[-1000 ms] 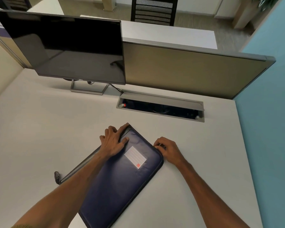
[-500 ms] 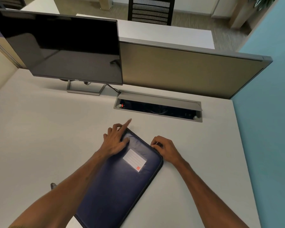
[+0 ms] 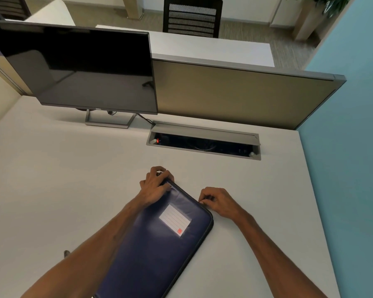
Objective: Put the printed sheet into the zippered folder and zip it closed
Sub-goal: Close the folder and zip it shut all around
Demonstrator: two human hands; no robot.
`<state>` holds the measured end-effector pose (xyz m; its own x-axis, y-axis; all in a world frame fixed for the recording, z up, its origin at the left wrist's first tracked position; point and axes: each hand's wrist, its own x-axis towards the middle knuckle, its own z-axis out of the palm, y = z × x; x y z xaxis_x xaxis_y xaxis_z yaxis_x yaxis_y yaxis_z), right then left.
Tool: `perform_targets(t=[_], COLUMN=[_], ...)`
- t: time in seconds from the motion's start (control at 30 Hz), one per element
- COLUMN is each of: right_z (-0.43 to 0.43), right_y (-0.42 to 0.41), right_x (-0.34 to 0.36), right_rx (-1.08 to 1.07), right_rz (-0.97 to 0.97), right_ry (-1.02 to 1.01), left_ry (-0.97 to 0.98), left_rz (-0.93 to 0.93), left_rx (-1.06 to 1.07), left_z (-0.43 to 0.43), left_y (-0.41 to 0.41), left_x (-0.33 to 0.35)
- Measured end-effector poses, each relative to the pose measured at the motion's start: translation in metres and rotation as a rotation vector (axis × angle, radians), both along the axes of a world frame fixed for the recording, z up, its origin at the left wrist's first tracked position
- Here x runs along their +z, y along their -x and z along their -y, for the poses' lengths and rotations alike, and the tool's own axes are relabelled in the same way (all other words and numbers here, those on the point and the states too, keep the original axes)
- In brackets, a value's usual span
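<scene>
- A head-worn camera looks down at a pale desk (image 3: 52, 190), with both bare forearms reaching in from the bottom of the view.
- A dark blue folder (image 3: 159, 250) lies flat on the desk, set on a slant: its far end points up and left, its near end runs off the bottom edge.
- A white lined label (image 3: 174, 220) with a small red mark sits on the folder's cover, nearer the far end.
- The left hand (image 3: 154, 186) is at the folder's far left corner, fingers curled over the edge and the thumb pressing on the cover, grasping the corner.
- The right hand (image 3: 219, 203) rests on the desk at the folder's far right corner, fingers curled with thumb and fingertips pinched at the edge; it seems to hold the zip pull, but the pull itself is too small to make out.
- The sheet is not visible; whether it is inside the folder cannot be told.
- A small dark object (image 3: 66, 253) peeks out beside the left forearm on the desk; what it is cannot be told.
- Farther back on the left stands a monitor (image 3: 80, 67) with a dark screen, on a grey stand.
- To its right, sunk into the desk, is a long cable box (image 3: 204, 141) with its lid raised and a small red light inside.
- A tan partition (image 3: 235, 93) runs along the back of the desk, and a blue wall (image 3: 353, 147) closes the right side.
- Beyond the partition are another white desk and a black chair (image 3: 192, 17).
</scene>
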<state>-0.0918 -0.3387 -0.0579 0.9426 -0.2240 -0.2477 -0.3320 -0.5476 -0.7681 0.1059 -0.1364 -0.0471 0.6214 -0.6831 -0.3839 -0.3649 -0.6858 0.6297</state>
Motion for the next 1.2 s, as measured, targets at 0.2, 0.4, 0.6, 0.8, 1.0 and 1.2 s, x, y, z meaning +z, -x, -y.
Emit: perform_targets(t=[0.2, 0.4, 0.6, 0.8, 1.0, 1.2], right_z=[-0.009, 0.001, 0.016, 0.000, -0.019, -0.036], right_y=[-0.020, -0.017, 0.018, -0.013, -0.054, -0.106], right_x=[0.002, 0.005, 0.002, 0.005, 0.006, 0.013], right_rx=[-0.081, 0.030, -0.032, -0.046, -0.029, -0.010], right_rz=[0.058, -0.009, -0.037, 0.028, 0.049, 0.073], right_ry=[0.012, 0.036, 0.005, 0.014, 0.040, 0.050], left_ry=[-0.006, 0.012, 0.014, 0.031, 0.173, 0.243], left_rz=[-0.015, 0.004, 0.008, -0.036, -0.162, -0.214], left_rx=[0.032, 0.098, 0.102, 0.052, 0.134, 0.213], left_z=[-0.008, -0.019, -0.020, -0.018, -0.022, -0.025], left_y=[-0.003, -0.010, -0.013, 0.003, 0.008, 0.006], left_x=[0.004, -0.006, -0.003, 0.012, 0.010, 0.007])
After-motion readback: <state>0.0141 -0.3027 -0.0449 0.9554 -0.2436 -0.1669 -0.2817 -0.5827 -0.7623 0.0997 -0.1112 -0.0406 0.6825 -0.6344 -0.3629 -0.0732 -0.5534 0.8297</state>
